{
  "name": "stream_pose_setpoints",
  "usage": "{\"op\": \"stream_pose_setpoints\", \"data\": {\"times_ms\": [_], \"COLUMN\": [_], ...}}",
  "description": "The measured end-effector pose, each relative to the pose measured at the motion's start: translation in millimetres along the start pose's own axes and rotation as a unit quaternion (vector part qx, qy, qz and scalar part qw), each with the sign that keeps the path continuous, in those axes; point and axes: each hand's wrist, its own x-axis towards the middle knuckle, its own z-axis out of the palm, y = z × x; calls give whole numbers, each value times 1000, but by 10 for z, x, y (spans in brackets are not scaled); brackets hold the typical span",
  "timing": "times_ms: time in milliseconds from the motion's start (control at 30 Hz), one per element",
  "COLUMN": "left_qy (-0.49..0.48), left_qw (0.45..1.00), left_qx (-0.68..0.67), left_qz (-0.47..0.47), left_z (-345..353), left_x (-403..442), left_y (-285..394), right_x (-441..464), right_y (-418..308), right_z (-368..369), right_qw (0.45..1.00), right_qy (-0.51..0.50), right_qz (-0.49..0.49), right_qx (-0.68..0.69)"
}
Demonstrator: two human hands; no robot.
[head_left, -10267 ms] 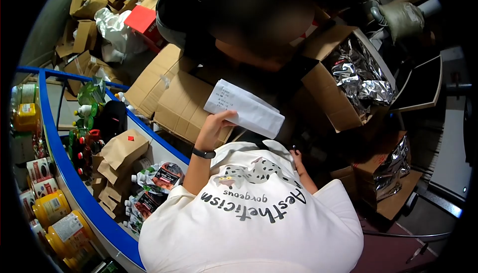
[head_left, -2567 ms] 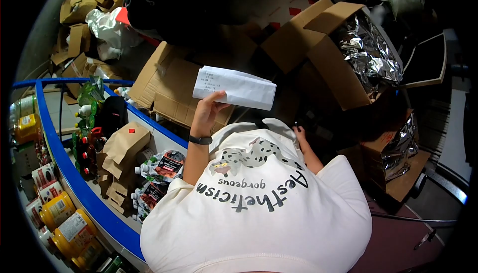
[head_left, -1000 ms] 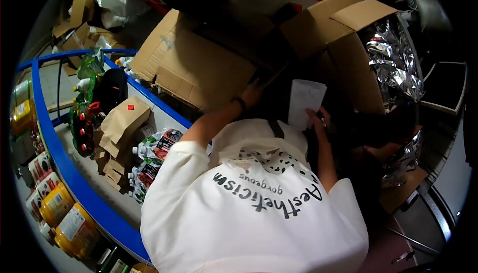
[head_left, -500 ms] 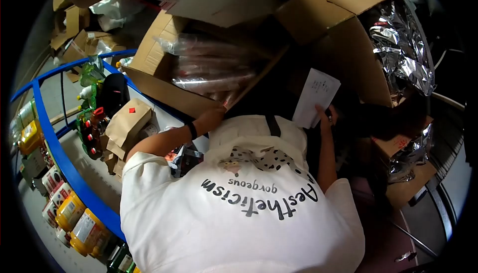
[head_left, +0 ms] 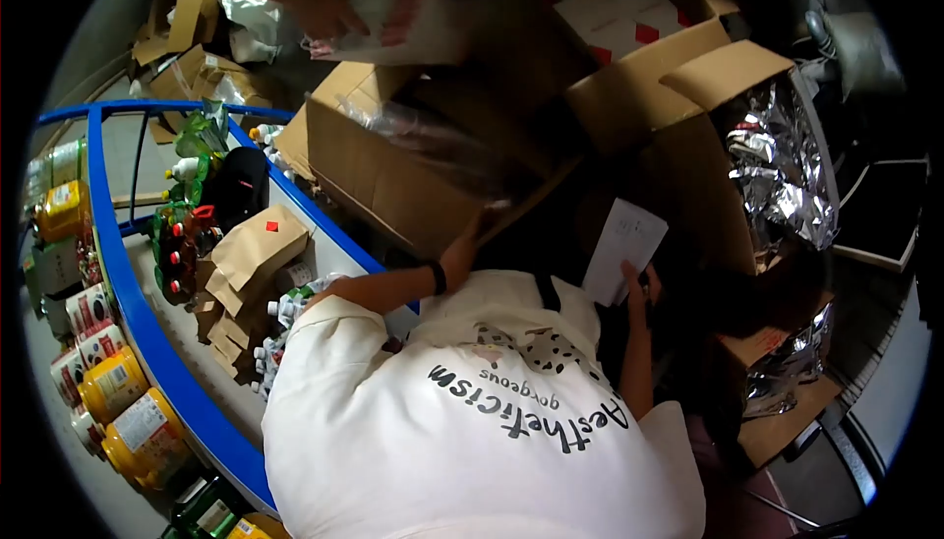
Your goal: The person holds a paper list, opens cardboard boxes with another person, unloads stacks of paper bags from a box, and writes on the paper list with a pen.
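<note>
My left hand (head_left: 458, 258), with a dark band on the wrist, is closed on the near edge of an open cardboard box (head_left: 393, 180); its fingertips are partly in shadow. Clear plastic wrapping (head_left: 413, 131) shows inside that box. On the other side, my right hand (head_left: 639, 285) pinches folded white papers (head_left: 627, 244) with writing on them. A dark shape by the right fingers is too dim to name. Beyond the box, another person's hand (head_left: 329, 13) touches a white package with red marks (head_left: 398, 26).
A blue-railed shelf (head_left: 182, 391) on the left holds bottles and a brown paper bag (head_left: 261, 249). Yellow jugs (head_left: 147, 436) stand outside its rail. At right is a box lined with silver foil (head_left: 777, 175). A white-and-red carton (head_left: 629, 18) lies at the back.
The cardboard box now shows more of its near side and less of its inside. My left hand has shifted right along its edge. The other person's hand has come into view with the package.
</note>
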Motion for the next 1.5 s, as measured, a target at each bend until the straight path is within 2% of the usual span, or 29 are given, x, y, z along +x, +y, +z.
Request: {"op": "stream_pose_setpoints", "data": {"times_ms": [100,200,300,400,500,600,667,700,733,767,800,833,867,900,967,1000,1033,1133,1167,1233,1300,1367,1433,1500], "left_qy": [-35,-86,-113,-138,-25,-57,-29,-43,-10,19,57,143,195,229,338,366,381,442,464,503,511,524,533,551], "left_qw": [994,977,943,878,756,698,670,659,615,569,549,703,677,600,406,254,210,205,177,122,166,194,194,127], "left_qx": [-90,-135,-258,-402,-605,-657,-689,-705,-745,-781,-747,-598,-561,-567,-554,-651,-657,-616,-586,-528,-490,-485,-520,-600], "left_qz": [-39,-143,-177,-222,-248,-280,-275,-258,-258,-258,-370,-356,-434,-515,-643,-615,-616,-619,-640,-673,-686,-673,-639,-566], "left_z": [-620,-292,-651,-1034,-515,-623,-710,-572,-686,-875,-988,-814,-653,-497,-181,-324,-675,-651,-601,-555,-675,-690,-657,-612], "left_x": [-432,-255,-450,-685,-601,-844,-1013,-1008,-1240,-1525,-1665,-1732,-1754,-1748,-1731,-1689,-1604,-902,-811,-677,-637,-655,-619,-578], "left_y": [-106,361,59,-295,-88,-239,-343,-286,-437,-648,-668,-609,-598,-713,-952,-1129,-1262,-1231,-1240,-1264,-1344,-1453,-1440,-1444], "right_x": [-7,123,268,314,194,191,137,104,104,127,204,309,411,413,480,530,466,442,366,437,416,350,271,245], "right_y": [-6,349,478,343,185,80,-109,-180,-244,-161,-96,-22,50,-55,-33,-38,-231,-585,-858,-1114,-1321,-1559,-1656,-1622], "right_z": [-42,24,57,165,375,402,434,448,457,458,476,487,517,519,627,681,774,992,1104,1406,1572,1691,1718,1761], "right_qw": [1000,999,1000,993,999,998,1000,1000,1000,999,998,995,991,991,990,989,993,961,945,939,930,915,897,894], "right_qy": [11,38,2,-68,-25,-46,-15,-2,1,1,27,51,76,-12,-24,-27,-7,-143,-191,-205,-223,-246,-281,-290], "right_qz": [-13,-13,6,66,14,-20,5,5,2,-6,30,67,104,81,54,38,48,0,-2,-9,-4,2,12,23], "right_qx": [-13,14,27,69,18,-24,-19,-16,-19,50,47,45,45,109,128,138,108,238,265,276,292,318,342,340]}}
